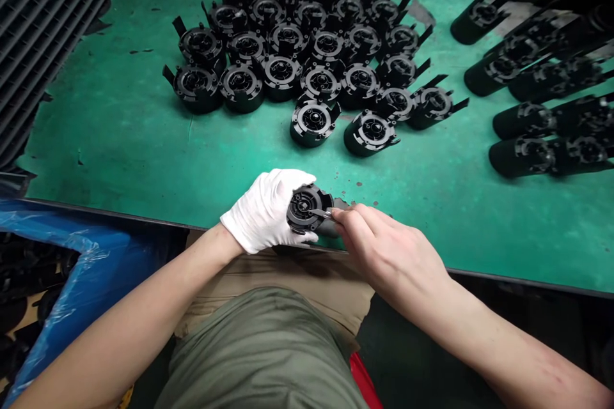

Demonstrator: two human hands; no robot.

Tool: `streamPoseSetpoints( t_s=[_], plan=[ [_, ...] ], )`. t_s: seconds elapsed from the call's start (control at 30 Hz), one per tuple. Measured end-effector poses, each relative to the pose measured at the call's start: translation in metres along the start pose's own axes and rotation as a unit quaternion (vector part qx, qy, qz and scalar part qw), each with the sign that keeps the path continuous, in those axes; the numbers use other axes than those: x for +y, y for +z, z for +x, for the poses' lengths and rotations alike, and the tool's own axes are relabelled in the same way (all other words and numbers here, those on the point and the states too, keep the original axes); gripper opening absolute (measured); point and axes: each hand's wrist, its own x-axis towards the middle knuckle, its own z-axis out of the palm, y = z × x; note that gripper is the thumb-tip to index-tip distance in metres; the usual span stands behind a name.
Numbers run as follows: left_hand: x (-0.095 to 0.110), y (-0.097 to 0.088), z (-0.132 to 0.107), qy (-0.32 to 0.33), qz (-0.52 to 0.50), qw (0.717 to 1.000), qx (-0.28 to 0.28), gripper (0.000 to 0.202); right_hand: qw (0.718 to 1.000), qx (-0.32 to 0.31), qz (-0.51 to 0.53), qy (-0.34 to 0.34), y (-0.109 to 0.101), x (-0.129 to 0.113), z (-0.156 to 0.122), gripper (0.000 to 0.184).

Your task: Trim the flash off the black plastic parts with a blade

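Note:
My left hand (pixel 268 211), in a white glove, wraps round a black round plastic housing (pixel 302 206) at the front edge of the green table. The housing's ringed face is turned up toward me. In my bare right hand (pixel 384 239) a thin, pointed metal tool (pixel 320 213) is pinched between thumb and fingers. Its tip reaches over the inner rings of the housing; whether it touches them I cannot tell. Fingers cover most of the tool's handle, so its exact kind is unclear. The glove hides the housing's left side.
Several similar black housings (pixel 314 121) stand grouped on the green table (pixel 144 153) beyond my hands. More black cylinders (pixel 520 156) are at the right. Black ridged trays (pixel 52 32) are stacked at the left. Blue containers (pixel 110 275) lie at lower left and at the back.

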Motion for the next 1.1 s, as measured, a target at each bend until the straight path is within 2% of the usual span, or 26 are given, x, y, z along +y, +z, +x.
streamPoseSetpoints(
  t_s=[0.17,0.4,0.73,0.9,1.1],
  plan=[
    [-0.003,0.002,-0.002,0.01,-0.001,1.0,0.007,0.097,1.0,-0.017,-0.004,0.018,-0.006,-0.011,0.0,0.014],
    [-0.002,0.002,-0.002,0.03,0.003,0.999,0.019,0.096,0.999,-0.033,0.008,0.042,-0.004,-0.019,-0.005,0.009],
    [-0.001,0.0,-0.001,0.011,-0.003,1.0,0.001,0.094,0.993,0.017,0.071,0.093,0.013,-0.024,-0.014,0.008],
    [0.001,-0.002,0.0,0.008,-0.002,1.0,0.001,0.092,0.988,0.047,0.115,0.096,0.018,-0.023,-0.013,0.008],
    [0.002,-0.002,0.0,0.006,-0.004,1.0,0.003,0.093,0.991,0.051,0.071,0.105,0.015,-0.024,-0.012,0.011]
  ],
)
